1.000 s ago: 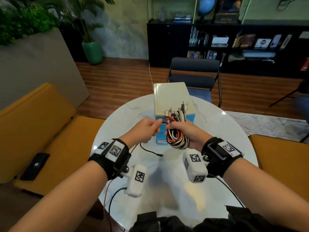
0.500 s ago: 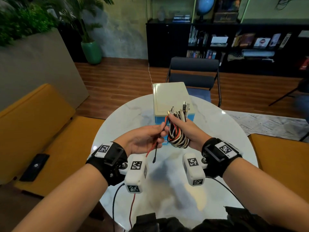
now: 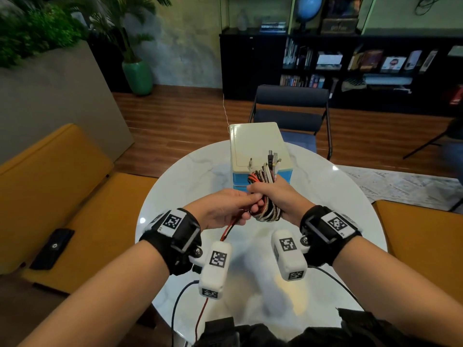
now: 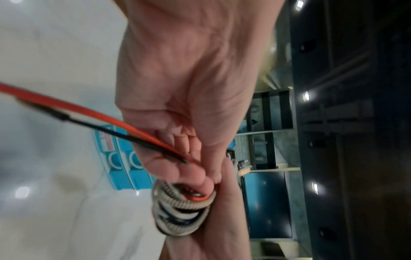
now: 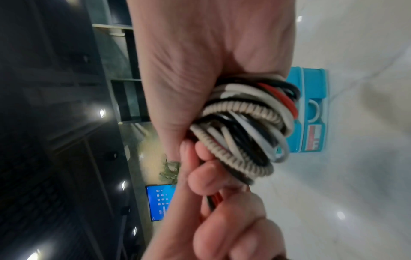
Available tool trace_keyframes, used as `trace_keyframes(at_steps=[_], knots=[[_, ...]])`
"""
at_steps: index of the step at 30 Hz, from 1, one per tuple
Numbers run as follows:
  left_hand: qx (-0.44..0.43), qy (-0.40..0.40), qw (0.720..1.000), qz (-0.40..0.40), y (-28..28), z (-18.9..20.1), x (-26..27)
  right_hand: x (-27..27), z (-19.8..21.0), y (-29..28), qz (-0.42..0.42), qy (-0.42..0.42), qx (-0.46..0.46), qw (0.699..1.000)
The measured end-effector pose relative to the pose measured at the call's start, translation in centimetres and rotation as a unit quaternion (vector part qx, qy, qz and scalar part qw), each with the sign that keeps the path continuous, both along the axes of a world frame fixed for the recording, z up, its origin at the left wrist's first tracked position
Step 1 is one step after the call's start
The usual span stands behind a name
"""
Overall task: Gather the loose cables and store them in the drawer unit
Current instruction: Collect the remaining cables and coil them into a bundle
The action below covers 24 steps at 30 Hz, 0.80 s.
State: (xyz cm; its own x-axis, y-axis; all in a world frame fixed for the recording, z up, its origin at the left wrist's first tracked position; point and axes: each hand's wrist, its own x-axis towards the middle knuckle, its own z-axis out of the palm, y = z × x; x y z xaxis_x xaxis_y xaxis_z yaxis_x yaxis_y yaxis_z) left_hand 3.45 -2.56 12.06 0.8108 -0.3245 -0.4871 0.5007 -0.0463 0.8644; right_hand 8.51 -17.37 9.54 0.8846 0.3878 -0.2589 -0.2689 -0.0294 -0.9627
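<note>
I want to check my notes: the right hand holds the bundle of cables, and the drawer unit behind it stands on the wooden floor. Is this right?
One detail is wrong. The right hand does hold the bundle of cables, but the drawer unit stands on the white round table, not the wooden floor. The head view shows this.

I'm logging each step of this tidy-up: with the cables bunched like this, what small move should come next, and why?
Probably tuck the red and black tail into the coil. The right hand grips the cable bundle, while the left hand pinches the loose strands still hanging below it. The drawer unit looks shut, so a free hand will be needed to open it.
</note>
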Motion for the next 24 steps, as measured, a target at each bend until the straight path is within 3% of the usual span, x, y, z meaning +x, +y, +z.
trace_keyframes(at_steps=[3,6,11,14,17,19,24], knots=[[-0.014,-0.004,1.000,-0.014,0.2,-0.3,-0.1,0.7,-0.1,0.0,-0.088,-0.050,-0.026,0.995],[-0.048,0.049,0.997,-0.030,1.4,-1.2,-0.7,1.6,0.4,-1.1,-0.172,-0.053,0.007,0.984],[-0.039,0.118,0.986,-0.113,3.6,-2.7,-2.0,2.1,1.5,-3.3,-0.138,-0.010,0.072,0.988],[0.112,0.016,0.983,-0.143,3.6,-2.7,-1.7,1.5,1.9,-3.4,-0.031,0.042,0.058,0.997],[0.306,-0.154,0.933,-0.110,3.3,-2.2,-0.5,0.7,2.0,-3.2,0.056,0.056,-0.004,0.997],[0.312,-0.224,0.921,-0.063,3.3,-2.0,0.3,0.3,1.8,-2.9,0.085,0.069,-0.014,0.994],[0.257,-0.315,0.913,0.029,2.6,-1.2,1.0,-0.6,1.4,-1.7,0.107,0.078,0.006,0.991]])
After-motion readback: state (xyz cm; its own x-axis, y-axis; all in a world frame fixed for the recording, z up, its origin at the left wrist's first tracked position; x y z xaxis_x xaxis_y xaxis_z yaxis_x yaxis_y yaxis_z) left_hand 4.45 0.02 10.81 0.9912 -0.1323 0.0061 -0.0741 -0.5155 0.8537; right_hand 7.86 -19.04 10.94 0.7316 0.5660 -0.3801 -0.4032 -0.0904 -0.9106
